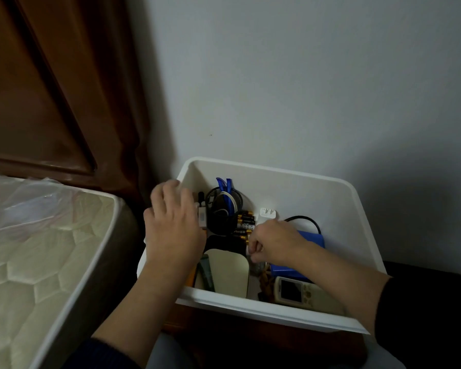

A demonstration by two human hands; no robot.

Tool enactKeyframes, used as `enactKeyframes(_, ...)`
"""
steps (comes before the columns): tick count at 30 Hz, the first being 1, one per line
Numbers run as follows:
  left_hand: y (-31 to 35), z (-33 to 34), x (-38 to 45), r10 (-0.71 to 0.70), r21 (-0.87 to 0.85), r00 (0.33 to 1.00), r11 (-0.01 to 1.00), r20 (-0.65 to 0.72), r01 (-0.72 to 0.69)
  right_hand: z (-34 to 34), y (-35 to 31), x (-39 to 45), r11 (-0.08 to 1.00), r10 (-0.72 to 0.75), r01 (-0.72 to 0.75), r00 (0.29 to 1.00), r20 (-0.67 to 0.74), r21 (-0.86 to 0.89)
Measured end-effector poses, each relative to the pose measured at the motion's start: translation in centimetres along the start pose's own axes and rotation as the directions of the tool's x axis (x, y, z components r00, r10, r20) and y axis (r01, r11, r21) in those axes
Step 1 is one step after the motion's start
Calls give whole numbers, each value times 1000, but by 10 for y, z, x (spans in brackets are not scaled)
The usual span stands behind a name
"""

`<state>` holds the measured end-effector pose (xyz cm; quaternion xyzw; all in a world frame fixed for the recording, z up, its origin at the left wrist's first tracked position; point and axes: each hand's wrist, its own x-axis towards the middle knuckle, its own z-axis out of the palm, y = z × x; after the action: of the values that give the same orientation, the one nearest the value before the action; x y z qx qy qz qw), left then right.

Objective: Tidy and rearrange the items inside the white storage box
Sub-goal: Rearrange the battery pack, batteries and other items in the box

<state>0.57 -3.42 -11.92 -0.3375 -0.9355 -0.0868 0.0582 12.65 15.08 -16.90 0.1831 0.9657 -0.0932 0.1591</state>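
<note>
Fingers (pixel 254 249) of right hand (pixel 274 245) curl beside batteries (pixel 244 226); left hand (pixel 175 225) spread flat.

The storage box (pixel 290 312) sits on a wooden stand (pixel 250 339), up against the wall (pixel 304 75). A mattress (pixel 37 249) lies to its left, with a wooden headboard (pixel 51 89) behind it. Inside the box, a mesh cup (pixel 224 211) stands near the back with cables (pixel 225 193) in it. Batteries (pixel 246 226) lie just right of the cup, and a plug (pixel 268 214) is right of them. A mirror (pixel 225 272) lies at the front. A remote control (pixel 297 291) lies at the front right. The left hand (pixel 173 225) is over the left side, and the right hand (pixel 274 245) is in the middle by the batteries.
</note>
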Motion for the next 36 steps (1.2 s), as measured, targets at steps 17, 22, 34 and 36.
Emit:
enactKeyframes(17, -3, 10, 4, -128, -269, 991, 957, -47, 111, -22, -72, 8, 921, 51, -65, 998, 46, 383)
enactKeyframes(22, -4, 10, 3, -117, -283, 992, 954, -43, 101, -12, -102, 15, 920, 146, -250, 934, 326, 303)
enactKeyframes(34, 0, 5, 3, -86, -136, 996, 987, -2, 85, -42, -20, -10, 868, 242, -256, 966, 87, 426)
enactKeyframes(36, 1, 4, 3, -83, -114, 996, 990, 10, 84, -50, 9, -15, 866, 289, -275, 957, 30, 419)
